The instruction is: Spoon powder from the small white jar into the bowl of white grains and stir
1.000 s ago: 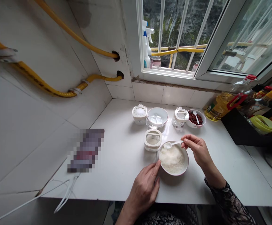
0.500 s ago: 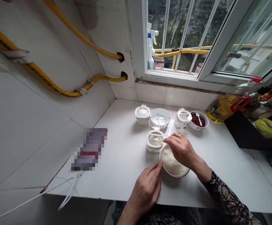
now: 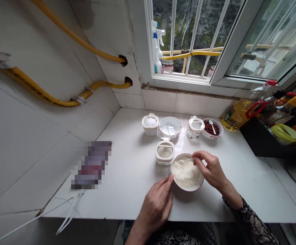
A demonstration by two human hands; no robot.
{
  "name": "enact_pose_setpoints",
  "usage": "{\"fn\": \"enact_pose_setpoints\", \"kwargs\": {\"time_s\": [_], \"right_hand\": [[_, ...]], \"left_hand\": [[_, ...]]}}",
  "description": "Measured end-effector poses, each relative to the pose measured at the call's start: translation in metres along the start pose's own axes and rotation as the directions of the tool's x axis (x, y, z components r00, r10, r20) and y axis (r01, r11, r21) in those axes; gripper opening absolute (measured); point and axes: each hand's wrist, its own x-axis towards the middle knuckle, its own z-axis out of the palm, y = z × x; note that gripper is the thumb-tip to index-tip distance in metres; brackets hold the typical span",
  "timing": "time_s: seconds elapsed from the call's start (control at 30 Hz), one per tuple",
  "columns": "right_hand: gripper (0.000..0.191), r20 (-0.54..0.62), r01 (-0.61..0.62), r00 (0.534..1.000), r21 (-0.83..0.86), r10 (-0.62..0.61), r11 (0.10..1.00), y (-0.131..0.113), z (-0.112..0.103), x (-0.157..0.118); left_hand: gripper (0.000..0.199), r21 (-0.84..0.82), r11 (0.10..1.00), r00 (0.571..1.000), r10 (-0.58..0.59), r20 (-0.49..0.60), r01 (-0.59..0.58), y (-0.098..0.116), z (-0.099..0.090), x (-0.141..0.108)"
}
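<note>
My right hand pinches the handle of a small white spoon. The spoon's head rests in white powder that fills much of a round bowl. Against the bowl's left rim, my left hand holds it with curved fingers. Just behind and to the left stands a square jar with its clear lid flipped up and pale powder inside.
Behind are a jar of white grains, a white bowl, a lidded jar and a bowl of dark red pieces with a spoon. An oil bottle and a black condiment box stand right. A blurred-out object lies left.
My right hand has moved from the open jar to over the bowl, bringing the spoon down into the powder. My left hand stays at the rim. The view has shifted slightly.
</note>
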Motion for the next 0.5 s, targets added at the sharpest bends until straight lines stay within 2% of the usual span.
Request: {"fn": "enact_pose_setpoints", "kwargs": {"time_s": [0.13, 0.23, 0.33, 0.5], "right_hand": [[0.017, 0.044, -0.211, 0.977, 0.136, 0.207, 0.968, 0.002, 0.007, 0.002], [0.019, 0.054, -0.337, 0.94, 0.292, 0.336, 0.895, 0.006, 0.003, 0.005], [0.023, 0.099, -0.402, 0.91, 0.44, 0.402, 0.803, 0.01, -0.003, 0.007], [0.023, 0.13, -0.454, 0.879, 0.522, 0.459, 0.722, 0.013, -0.008, 0.006]], "left_hand": [[0.069, 0.0, 1.0, 1.0, -0.005, 0.003, 0.005, 0.001, -0.001, 0.001], [0.069, 0.004, 1.0, 1.0, -0.004, 0.006, 0.004, 0.002, -0.002, 0.001], [0.069, 0.006, 1.0, 1.0, -0.007, 0.002, 0.007, 0.002, -0.002, 0.001], [0.07, 0.008, 1.0, 1.0, 0.007, -0.011, -0.007, 0.001, -0.001, 0.001]]}}
